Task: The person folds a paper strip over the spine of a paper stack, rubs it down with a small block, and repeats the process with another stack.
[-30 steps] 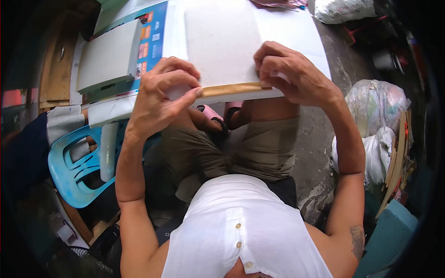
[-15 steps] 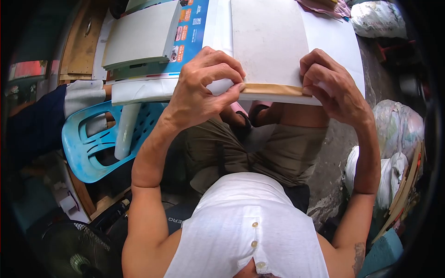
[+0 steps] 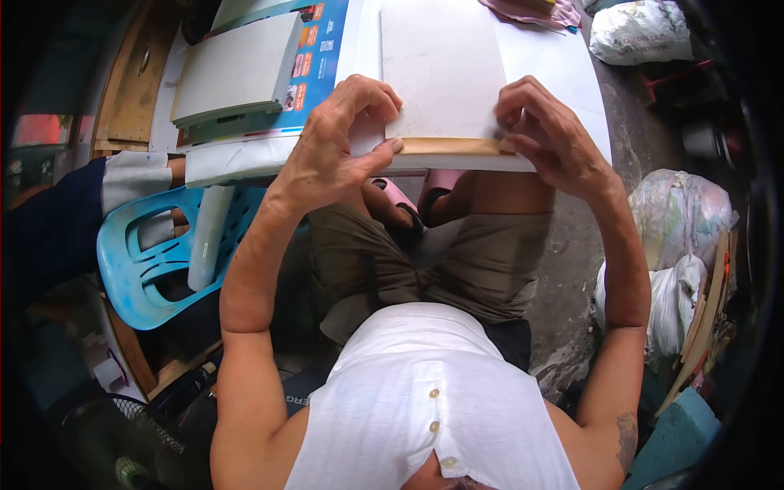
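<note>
Your left hand (image 3: 331,151) and right hand (image 3: 545,135), both pinched shut on the brown tape (image 3: 447,146) along the grey board (image 3: 441,69), have apparently closed inward, suggesting the strip is nearly pressed down.

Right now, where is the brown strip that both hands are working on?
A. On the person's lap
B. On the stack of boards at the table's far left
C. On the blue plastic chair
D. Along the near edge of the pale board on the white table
D: the brown strip runs along the near edge of the pale board, pinched between the left hand and the right hand.
</note>
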### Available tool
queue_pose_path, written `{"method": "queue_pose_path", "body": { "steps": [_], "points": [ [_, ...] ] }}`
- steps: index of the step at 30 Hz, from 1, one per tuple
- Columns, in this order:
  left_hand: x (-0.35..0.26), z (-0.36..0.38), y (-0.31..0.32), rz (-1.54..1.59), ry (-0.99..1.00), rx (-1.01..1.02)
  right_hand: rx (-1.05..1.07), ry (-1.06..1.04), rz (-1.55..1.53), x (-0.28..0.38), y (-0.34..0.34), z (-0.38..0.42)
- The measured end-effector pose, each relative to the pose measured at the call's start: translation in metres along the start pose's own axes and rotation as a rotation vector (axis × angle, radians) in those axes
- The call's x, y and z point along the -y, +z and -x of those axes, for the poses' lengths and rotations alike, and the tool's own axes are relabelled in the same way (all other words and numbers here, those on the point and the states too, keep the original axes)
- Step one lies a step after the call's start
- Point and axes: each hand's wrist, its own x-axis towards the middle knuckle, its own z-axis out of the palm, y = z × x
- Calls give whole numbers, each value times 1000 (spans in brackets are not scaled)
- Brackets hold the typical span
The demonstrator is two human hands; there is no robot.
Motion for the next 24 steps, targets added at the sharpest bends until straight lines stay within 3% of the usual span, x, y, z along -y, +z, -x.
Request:
{"method": "queue_pose_path", "body": {
  "steps": [4, 8, 11, 18, 24],
  "points": [
    [10, 0, -6, -81, 32, 1, -95, -88, 143, -15, 1, -5],
    [2, -2, -6, -127, 72, -57, -180, 37, -169, -25, -4, -6],
    [-8, -6, -6, -170, 73, -56, -246, 34, -121, -20, -5, -9],
    [-9, -26, 10, -322, 148, 133, -66, -12, 63, 7, 10, -12],
    [-12, -32, 11, -289, 29, 204, -2, -23, 112, 9, 9, -18]
  ]
}}
